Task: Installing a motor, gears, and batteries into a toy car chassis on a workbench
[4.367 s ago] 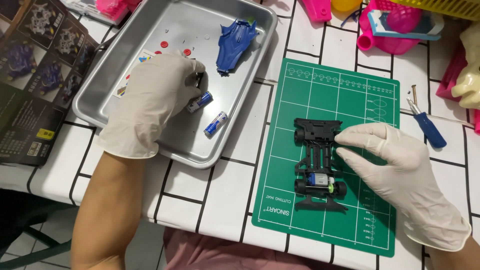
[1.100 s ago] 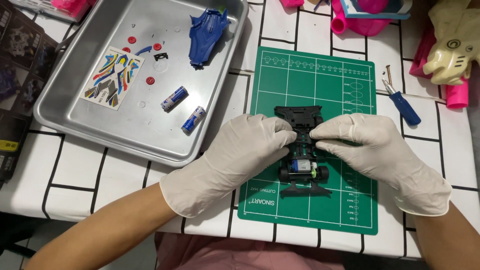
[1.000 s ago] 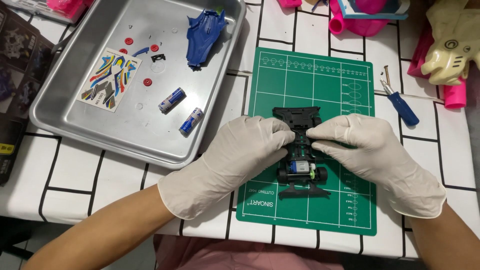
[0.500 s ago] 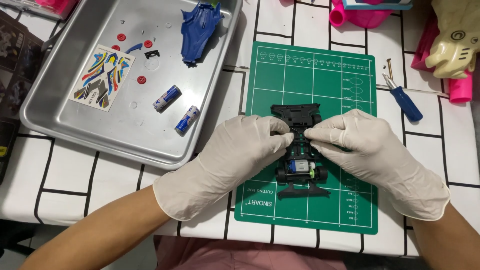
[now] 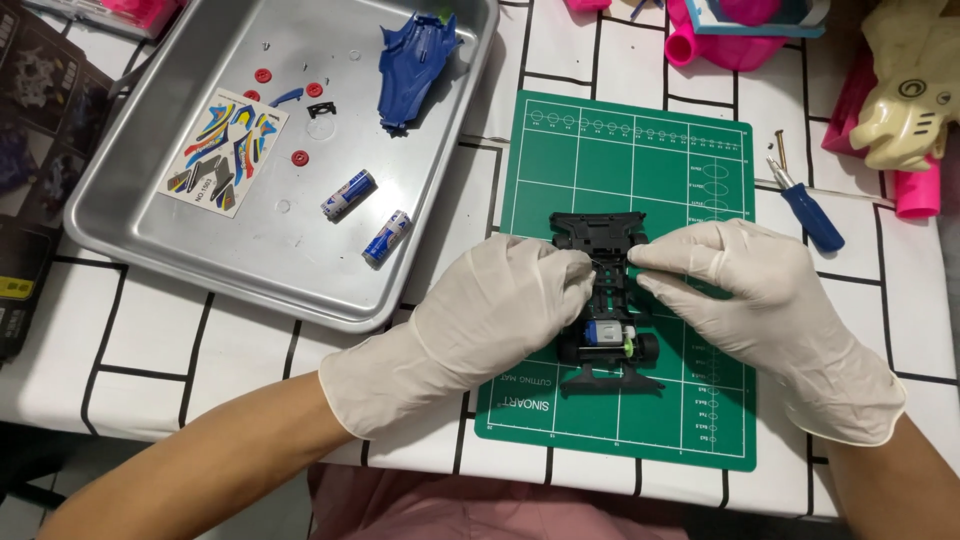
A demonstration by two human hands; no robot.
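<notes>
1. Lengthwise, the black toy car chassis (image 5: 603, 300) runs up and down the frame, its wider bumper end toward the lower edge; it lies in the middle of the green cutting mat (image 5: 640, 160).
2. It is a bare black frame with small black wheels, and a blue and silver motor sits near its lower end.
3. Both hands wear white gloves. The left hand (image 5: 490, 310) pinches the chassis side with its fingertips pressed together; the right hand (image 5: 750, 290) pinches the opposite side in the same way.
4. Upper left, a steel tray (image 5: 130, 210) holds a colourful rectangular sticker sheet (image 5: 222, 152), two blue and silver batteries (image 5: 368, 215), a blue car body shell (image 5: 412, 65) and small red discs.
5. A dark printed box (image 5: 35, 150) lies at the left edge, and a blue-handled screwdriver (image 5: 805, 205) right of the mat.
</notes>
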